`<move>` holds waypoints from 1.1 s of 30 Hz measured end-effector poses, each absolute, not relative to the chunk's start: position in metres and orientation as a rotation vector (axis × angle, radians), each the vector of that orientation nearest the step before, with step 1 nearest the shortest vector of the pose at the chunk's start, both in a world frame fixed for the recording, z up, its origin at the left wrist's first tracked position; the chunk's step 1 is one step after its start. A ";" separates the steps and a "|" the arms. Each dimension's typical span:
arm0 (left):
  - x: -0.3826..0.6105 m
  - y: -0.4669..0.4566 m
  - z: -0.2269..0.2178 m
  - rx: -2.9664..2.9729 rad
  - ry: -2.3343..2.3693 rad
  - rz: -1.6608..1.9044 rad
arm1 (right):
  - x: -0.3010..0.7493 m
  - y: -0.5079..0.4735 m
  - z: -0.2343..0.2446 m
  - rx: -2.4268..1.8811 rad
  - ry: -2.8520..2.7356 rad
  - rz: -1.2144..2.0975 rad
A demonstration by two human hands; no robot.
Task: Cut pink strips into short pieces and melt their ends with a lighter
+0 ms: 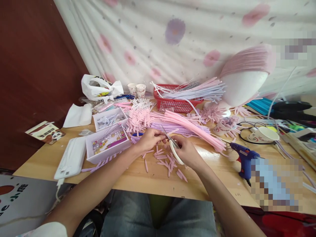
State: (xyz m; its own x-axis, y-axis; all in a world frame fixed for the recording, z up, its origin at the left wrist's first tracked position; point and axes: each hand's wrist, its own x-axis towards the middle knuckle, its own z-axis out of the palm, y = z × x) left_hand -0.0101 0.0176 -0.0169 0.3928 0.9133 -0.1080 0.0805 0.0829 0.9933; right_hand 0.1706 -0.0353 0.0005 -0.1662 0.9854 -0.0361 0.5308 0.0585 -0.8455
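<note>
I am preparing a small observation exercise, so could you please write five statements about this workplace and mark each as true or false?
1. The right hand holds scissors. True.
2. The left hand grips the blue glue gun. False: the blue glue gun lies on the table, to the right of both hands.
3. Short pink pieces lie scattered on the table. True.
4. The red basket contains paper cups. False: it holds long, thin stems; the paper cups stand left of it.
5. A panda packet lies at the table's left end. True.
</note>
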 end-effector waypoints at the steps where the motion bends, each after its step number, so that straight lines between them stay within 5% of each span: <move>1: -0.011 0.018 -0.018 1.366 0.996 0.796 | 0.171 -0.035 0.000 -1.518 -1.765 1.003; 24: -0.016 0.023 -0.019 1.583 1.092 0.737 | 0.175 -0.037 0.004 -1.630 -1.906 0.838; 33: -0.023 0.019 -0.016 2.372 1.624 0.606 | 0.250 -0.047 0.037 -2.171 -2.223 0.138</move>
